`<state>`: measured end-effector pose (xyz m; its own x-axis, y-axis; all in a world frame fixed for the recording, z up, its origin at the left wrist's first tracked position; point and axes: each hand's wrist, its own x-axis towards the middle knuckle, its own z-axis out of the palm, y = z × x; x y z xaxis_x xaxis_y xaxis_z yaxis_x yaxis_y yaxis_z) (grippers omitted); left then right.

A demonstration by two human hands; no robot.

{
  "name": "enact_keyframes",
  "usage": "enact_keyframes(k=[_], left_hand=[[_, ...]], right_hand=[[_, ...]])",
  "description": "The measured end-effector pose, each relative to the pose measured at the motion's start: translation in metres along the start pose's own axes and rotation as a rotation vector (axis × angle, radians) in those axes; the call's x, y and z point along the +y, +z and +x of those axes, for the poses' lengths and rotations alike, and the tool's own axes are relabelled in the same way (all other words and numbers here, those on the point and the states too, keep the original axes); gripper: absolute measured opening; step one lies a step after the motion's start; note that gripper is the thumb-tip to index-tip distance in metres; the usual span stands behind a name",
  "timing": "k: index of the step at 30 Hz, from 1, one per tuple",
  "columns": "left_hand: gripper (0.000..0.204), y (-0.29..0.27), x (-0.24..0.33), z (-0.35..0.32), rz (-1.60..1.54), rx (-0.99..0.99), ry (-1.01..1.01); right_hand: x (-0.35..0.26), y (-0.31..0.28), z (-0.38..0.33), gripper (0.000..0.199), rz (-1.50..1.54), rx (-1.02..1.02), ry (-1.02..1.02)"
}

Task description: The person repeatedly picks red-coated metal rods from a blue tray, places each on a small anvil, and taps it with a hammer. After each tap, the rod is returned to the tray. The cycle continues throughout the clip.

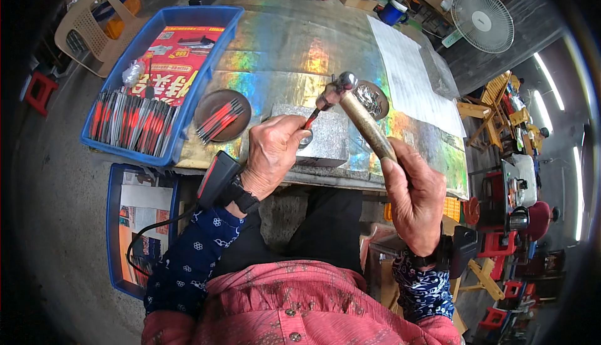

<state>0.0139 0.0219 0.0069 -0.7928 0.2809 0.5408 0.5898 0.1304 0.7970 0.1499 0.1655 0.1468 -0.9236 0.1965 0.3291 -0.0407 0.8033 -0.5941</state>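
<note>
Here, hands [272, 152] [418, 198] grip red-black piece [312, 119] and hammer [364, 122]; tray [201, 84] and bowl [211, 104] hold similar pieces [128, 123] [220, 120].

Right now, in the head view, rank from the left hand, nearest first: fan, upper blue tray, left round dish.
1. Left round dish, left of the left hand.
2. Upper blue tray, farther left.
3. Fan, far upper right.

At the table's [282, 44] left edge, I see big yellow lettering [181, 82] printed on the red sheet [200, 56] inside the blue tray [125, 149].
</note>
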Motion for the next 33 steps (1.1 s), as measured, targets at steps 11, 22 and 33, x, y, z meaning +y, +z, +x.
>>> enact_keyframes(k=[11, 22, 33], left_hand=[[0.015, -0.002, 0.001, 0.000, 0.025, -0.010, 0.014], [0.010, -0.007, 0.001, 0.003, -0.228, 0.000, -0.188], [0.022, -0.081, -0.034, -0.005, -0.039, 0.047, -0.308]], right_hand=[[-0.001, 0.000, 0.001, 0.023, 0.038, -0.017, 0.038], [0.038, 0.025, -0.016, 0.021, 0.057, 0.130, -0.007], [0.083, 0.076, -0.029, 0.035, -0.347, 0.199, -0.072]])
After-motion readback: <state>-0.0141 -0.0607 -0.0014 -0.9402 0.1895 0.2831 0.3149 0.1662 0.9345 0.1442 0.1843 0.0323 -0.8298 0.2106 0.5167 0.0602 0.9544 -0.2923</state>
